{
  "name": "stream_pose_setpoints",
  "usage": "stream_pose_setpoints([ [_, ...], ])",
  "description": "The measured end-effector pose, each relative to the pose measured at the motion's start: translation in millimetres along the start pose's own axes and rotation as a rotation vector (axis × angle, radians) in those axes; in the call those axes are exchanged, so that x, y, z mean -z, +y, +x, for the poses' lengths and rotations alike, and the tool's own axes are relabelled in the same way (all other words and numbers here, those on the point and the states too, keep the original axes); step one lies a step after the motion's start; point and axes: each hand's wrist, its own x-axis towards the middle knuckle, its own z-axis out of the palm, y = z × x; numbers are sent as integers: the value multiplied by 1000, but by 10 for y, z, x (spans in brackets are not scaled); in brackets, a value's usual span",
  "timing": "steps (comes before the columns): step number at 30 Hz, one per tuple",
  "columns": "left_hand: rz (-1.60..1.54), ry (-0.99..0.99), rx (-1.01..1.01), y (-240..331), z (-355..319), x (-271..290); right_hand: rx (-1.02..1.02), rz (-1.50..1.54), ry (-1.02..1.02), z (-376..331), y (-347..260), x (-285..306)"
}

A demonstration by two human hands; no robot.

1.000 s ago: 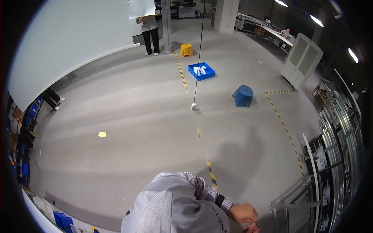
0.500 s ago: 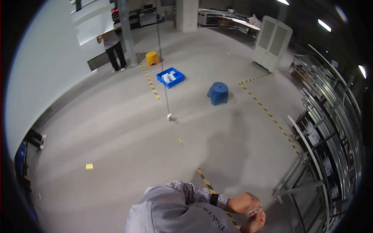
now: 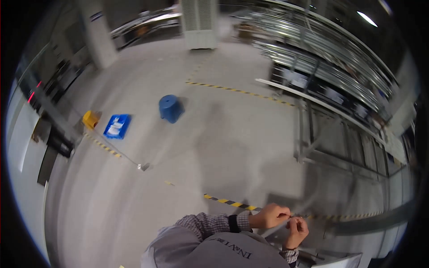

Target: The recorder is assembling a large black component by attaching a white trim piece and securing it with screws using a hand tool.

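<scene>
My left hand [image 3: 271,216] is out in front of my body, its fingers curled in a pinch. A dark band circles the checked sleeve at that wrist. Close beside it, on the right, my right hand [image 3: 297,232] is also pinched, with thumb and fingertips together. The fingertips of both hands nearly meet. Whatever they hold there is too small and blurred to make out. Below the hands, black-and-yellow striped tape [image 3: 232,203] runs along the grey floor.
A blue stool [image 3: 170,108], a blue crate [image 3: 117,126] with white items and a yellow stool [image 3: 90,119] stand on the floor. Metal racks [image 3: 328,76] with long tubes line the right. A cable ends at a small white block [image 3: 142,167]. A white cabinet [image 3: 199,27] stands far ahead.
My view has swung to the right, so stools, crate and cabinet now appear further left and the racks fill the right. Both hands stay close together and pinched.
</scene>
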Motion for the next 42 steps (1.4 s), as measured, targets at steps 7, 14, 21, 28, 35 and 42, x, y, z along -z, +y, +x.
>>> stream_pose_setpoints([
  [7, -88, -348, 199, -46, 349, -612, -57, 76, 183, -43, 40, 606],
  [14, -23, -637, 36, 19, 699, -1297, -67, 197, 413, -122, 148, 1244],
  [21, -7, -740, -38, 33, 1038, -2051, -55, 156, 475, -77, 131, 1914],
  [28, -94, -864, 2, 129, 1507, -2623, -31, 87, 844, -166, -182, 3196],
  [35, -110, -986, -117, 203, 2074, -3124, 236, 558, 1059, 183, -227, 4502],
  [42, -108, -1083, -203, 323, 2411, -3404, 430, 759, 997, 114, -51, 4415],
])
